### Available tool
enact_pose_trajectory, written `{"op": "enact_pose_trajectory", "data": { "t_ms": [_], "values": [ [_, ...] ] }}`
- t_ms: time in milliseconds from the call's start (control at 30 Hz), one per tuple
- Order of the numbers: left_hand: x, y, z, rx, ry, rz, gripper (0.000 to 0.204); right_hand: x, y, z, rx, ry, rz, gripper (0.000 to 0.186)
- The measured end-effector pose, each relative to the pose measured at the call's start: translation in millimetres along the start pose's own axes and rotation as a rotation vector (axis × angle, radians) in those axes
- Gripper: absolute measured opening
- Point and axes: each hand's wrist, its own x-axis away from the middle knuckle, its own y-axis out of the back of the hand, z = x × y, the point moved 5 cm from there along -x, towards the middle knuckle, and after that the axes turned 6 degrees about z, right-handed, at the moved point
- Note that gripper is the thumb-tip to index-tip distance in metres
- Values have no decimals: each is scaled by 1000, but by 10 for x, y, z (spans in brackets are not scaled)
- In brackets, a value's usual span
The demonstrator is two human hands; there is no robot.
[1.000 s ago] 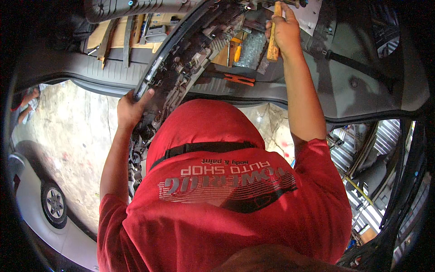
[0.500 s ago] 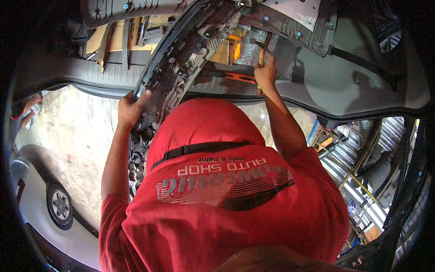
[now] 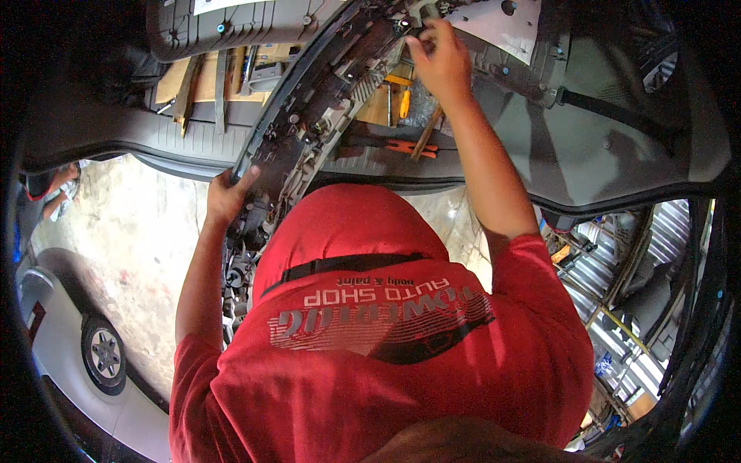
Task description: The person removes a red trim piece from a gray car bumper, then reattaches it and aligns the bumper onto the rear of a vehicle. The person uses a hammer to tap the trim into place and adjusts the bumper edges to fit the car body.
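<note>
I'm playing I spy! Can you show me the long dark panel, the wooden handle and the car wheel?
Long dark panel point(image 3: 311, 96): head view, on its dark face, about halfway along.
Wooden handle point(image 3: 427, 137): head view, middle of its visible length.
Car wheel point(image 3: 104, 356): head view, at its hub.

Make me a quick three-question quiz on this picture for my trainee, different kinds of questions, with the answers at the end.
1. True or false: the right hand is gripping the wooden handle.
2. What does the left hand grip?
A) a car wheel
B) the edge of a long dark panel
C) a screwdriver
3. Fill in: the pale car shows in the ___ corner of the picture.

Key:
1. False; the handle lies apart from the hand, crossing an orange tool. Whether the fingertips touch anything is hard to tell.
2. B
3. lower left
</note>
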Motion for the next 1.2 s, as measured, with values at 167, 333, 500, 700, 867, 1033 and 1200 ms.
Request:
{"op": "enact_pose_trajectory", "data": {
  "t_ms": [167, 333, 500, 700, 867, 1033, 1200],
  "values": [
    [37, 5, -43, -49, -29, -35, 62, -559, -304, 197, 388, 50, 178, 36],
    [61, -21, -35, 21, 14, 7, 60, -563, -407, 322, 420, -76, 349, 32],
    [84, 13, -170, -115, -66, -90, 61, -229, -417, 846, 195, 172, 362, 21],
    [18, 71, -141, -123, -18, 2, 58, 620, -253, -240, -273, -233, 103, 26],
    [-109, 124, -185, 14, -6, 78, 61, 1849, -433, -1588, -94, -694, 306, 18],
    [-155, 146, -593, 82, 81, 227, 63, 2249, -982, -2203, 38, -790, 339, 27],
    [-130, 108, -1028, 120, 126, 296, 68, 2094, -1295, -2218, 37, -680, 74, 42]
  ]
}}
